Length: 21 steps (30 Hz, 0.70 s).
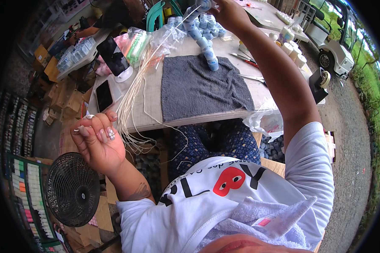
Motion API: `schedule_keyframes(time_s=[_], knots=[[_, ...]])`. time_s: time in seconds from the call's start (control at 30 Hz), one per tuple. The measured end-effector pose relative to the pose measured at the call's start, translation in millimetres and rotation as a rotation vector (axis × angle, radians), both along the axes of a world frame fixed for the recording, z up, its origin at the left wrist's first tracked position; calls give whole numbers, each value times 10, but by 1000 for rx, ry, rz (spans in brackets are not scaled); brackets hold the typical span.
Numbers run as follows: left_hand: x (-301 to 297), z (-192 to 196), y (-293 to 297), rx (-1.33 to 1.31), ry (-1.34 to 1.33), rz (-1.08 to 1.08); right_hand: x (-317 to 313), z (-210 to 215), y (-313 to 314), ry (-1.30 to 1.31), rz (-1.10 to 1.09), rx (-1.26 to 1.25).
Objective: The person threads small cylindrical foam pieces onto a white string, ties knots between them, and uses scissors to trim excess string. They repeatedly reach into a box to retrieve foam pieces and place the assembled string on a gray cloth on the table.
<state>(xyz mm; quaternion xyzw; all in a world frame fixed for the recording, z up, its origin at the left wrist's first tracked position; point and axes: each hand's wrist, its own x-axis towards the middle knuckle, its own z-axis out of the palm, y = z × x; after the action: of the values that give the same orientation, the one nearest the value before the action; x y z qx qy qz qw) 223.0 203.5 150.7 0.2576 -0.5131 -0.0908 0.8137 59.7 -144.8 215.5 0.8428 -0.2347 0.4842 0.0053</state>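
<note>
From far away, I see a row of blue-white rolls [208, 52] below the right hand [232, 17], its long way running down onto the gray cloth [190, 92]. That hand, much nearer than the left hand [99, 141], pinches the end roll [204, 5]. White strings [133, 90] lie between both hands. The left one curls; I can't tell if it grips anything.

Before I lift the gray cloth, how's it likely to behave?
The gray cloth is probably floppy, since wrinkles cross it. It looks thin, so likely light. The blue-and-white cylinders overlapping its far edge might shift or roll.
</note>
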Motion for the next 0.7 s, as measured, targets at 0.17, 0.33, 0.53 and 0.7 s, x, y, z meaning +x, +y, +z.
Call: schedule_keyframes(time_s=[0.17,0.33,0.53,0.7], knots=[[-119,-23,-66,52,32,53,234,-227,-23,114,17,358],[-77,-166,-7,91,-38,-138,614,-762,665,56,408,451],[-162,-254,-281,230,-220,6,434,-624,1361,-14,650,600],[-497,-494,-1204,335,-432,-4,-258,-330,1301,-180,777,597]])
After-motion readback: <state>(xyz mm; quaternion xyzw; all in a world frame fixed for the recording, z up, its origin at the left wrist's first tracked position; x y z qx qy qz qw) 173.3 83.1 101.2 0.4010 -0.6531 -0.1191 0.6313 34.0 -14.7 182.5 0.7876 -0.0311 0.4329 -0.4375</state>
